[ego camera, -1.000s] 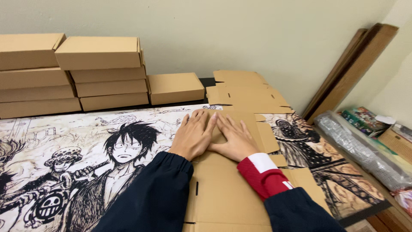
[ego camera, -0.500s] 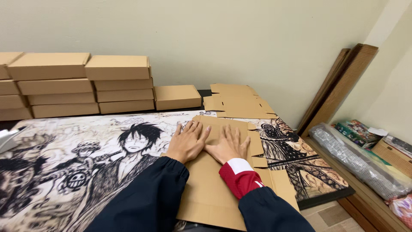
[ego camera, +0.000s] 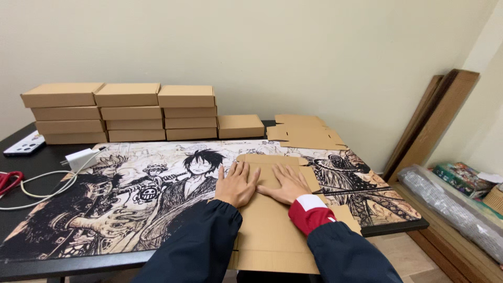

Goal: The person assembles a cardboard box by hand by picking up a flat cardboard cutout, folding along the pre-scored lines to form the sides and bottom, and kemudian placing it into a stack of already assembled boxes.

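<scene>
Both hands lie flat, palms down, fingers spread and pointing to the far side. The left hand (ego camera: 237,184) and the right hand (ego camera: 286,183) sit side by side, nearly touching at the thumbs, and press on an unfolded cardboard box blank (ego camera: 272,230); neither grips anything. The forearms come in from the near edge in dark sleeves, the right one with a red and white cuff.

The blank lies on a printed desk mat (ego camera: 131,209) covering the bench (ego camera: 31,160), and its near end hangs over the bench's near edge. The hands rest on its far half, just short of its far flap. To the left the mat is open; to the right it ends close to the bench's right edge.

Beyond the hands lie more flat blanks (ego camera: 306,133). Stacks of folded boxes (ego camera: 126,112) stand far left along the wall. A white charger (ego camera: 81,157), a phone (ego camera: 23,144) and red scissors (ego camera: 8,181) lie at the left.
</scene>
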